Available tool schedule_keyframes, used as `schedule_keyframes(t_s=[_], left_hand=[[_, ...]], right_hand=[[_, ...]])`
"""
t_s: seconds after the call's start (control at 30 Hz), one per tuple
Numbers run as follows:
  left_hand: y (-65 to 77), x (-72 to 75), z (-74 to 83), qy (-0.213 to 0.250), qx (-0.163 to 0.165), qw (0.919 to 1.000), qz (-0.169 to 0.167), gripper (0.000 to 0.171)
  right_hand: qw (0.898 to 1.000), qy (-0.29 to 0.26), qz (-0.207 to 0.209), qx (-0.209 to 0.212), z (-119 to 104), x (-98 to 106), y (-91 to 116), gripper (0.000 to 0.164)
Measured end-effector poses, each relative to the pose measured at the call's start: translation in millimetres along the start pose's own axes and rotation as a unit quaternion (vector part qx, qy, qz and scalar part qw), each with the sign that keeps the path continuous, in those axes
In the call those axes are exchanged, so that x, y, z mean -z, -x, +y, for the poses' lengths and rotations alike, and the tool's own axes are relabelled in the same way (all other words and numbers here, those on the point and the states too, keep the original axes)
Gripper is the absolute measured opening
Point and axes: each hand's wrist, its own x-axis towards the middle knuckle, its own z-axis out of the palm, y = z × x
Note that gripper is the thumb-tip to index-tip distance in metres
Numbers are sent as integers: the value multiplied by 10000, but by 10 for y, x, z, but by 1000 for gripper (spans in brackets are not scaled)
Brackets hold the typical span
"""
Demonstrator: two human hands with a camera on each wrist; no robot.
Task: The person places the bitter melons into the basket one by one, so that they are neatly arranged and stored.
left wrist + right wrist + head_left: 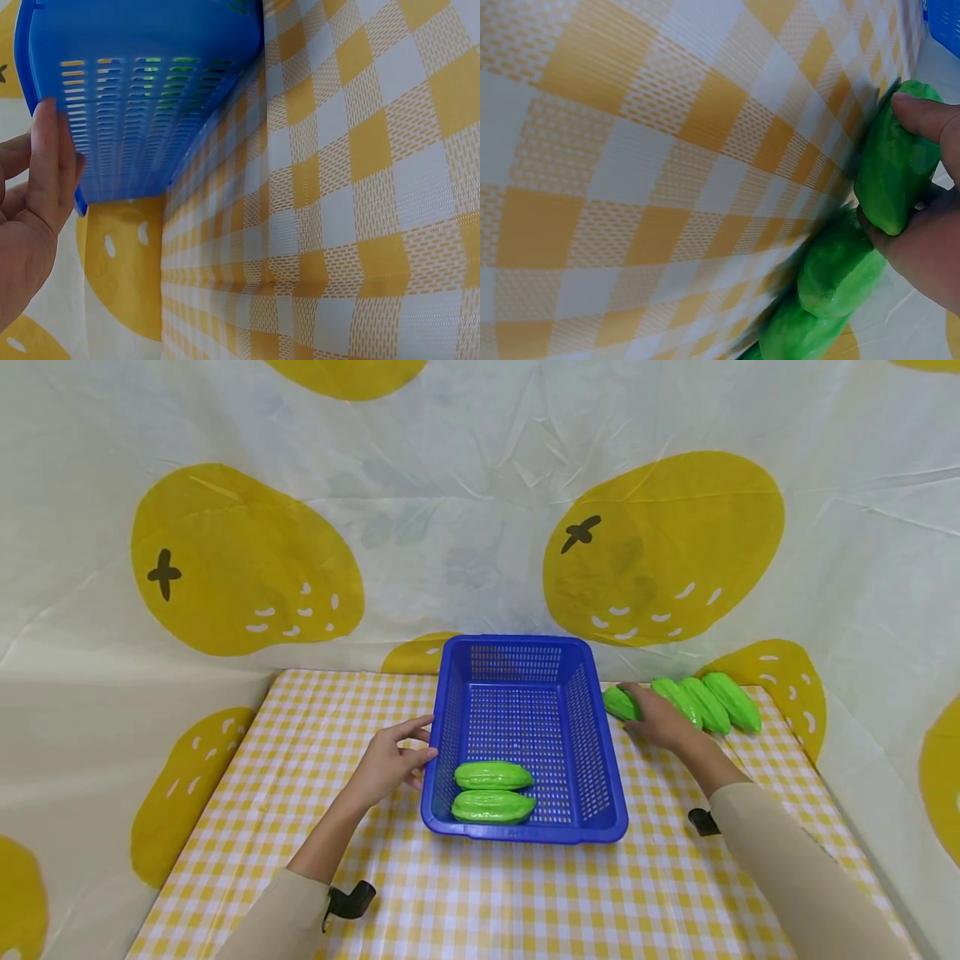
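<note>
My right hand (pixel 663 720) grips a green bitter melon (pixel 619 703) just right of the basket. In the right wrist view, the thumb lies across this bitter melon (pixel 894 169) and the fingers are partly hidden behind it. Several more bitter melons (pixel 705 703) lie side by side to the right of that hand. Two others, a rear bitter melon (pixel 492 774) and a front bitter melon (pixel 492 807), rest in the near left part of the blue basket (pixel 525 833). With fairly straight fingers, my left hand (pixel 390 762) touches the basket's left rim.
A yellow-and-white checked cloth (pixel 480 893) covers the table. Behind the table hangs a pale curtain (pixel 450 527) with large yellow fruit prints, which also closes in both sides. The basket stands near the middle, its far end close to the curtain.
</note>
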Motion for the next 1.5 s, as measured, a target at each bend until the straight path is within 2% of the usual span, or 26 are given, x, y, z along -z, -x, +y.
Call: schedule_keyframes(t_s=[0.5, 0.77, 0.93, 1.17, 1.37, 1.5], left_hand=[[10, 5, -16, 70, 45, 10000, 30, 58], [12, -5, -6, 53, 18, 10000, 22, 58], [10, -11, 0, 14, -27, 10000, -2, 57], [6, -14, 1, -14, -9, 10000, 17, 57], [8, -4, -1, 18, -2, 10000, 10, 57], [6, 3, 6, 65, -4, 10000, 22, 57]], right_hand=[[9998, 4, 163, -65, -30, -51, 39, 71], [9999, -101, 60, -56, -23, -35, 73, 71], [9995, -320, 7, -25, -29, 40, 142, 72], [9999, -144, 55, 10, -62, 189, 218, 71], [9994, -226, 183, 210, -119, 323, 256, 68], [9994, -298, 141, 88, -173, 423, 273, 68]])
